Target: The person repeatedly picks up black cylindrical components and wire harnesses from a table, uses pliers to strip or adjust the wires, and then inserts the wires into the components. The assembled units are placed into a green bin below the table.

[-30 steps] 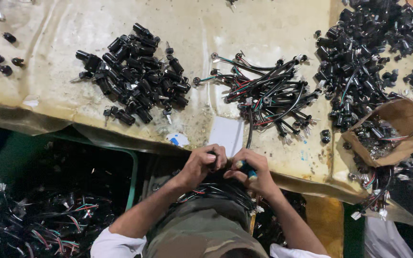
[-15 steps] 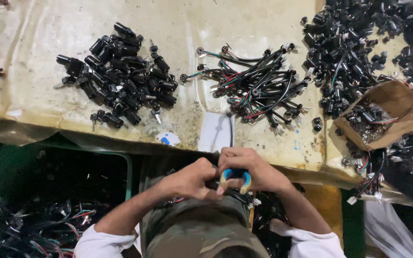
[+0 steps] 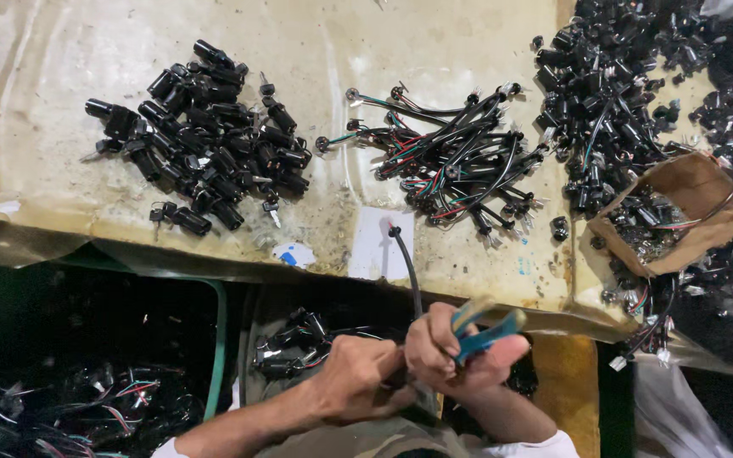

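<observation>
Worktop (image 3: pixel 468 34) carries heaps of black parts. Below its edge, the right hand (image 3: pixel 456 356) has its fingers clamped on blue-handled pliers (image 3: pixel 487 326); the left hand (image 3: pixel 358 377) pinches a thin black cable (image 3: pixel 409 271), probably light, limp, best gripped near the cut.

Both hands, left (image 3: pixel 356 377) and right (image 3: pixel 451 352), clenched together.

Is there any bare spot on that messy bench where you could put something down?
Yes. The bench cover is bare along the far edge, above the pile of black cylinders and the wire bundle. A narrower strip runs between those two. The right side is crowded with black parts around the torn cardboard box.
</observation>
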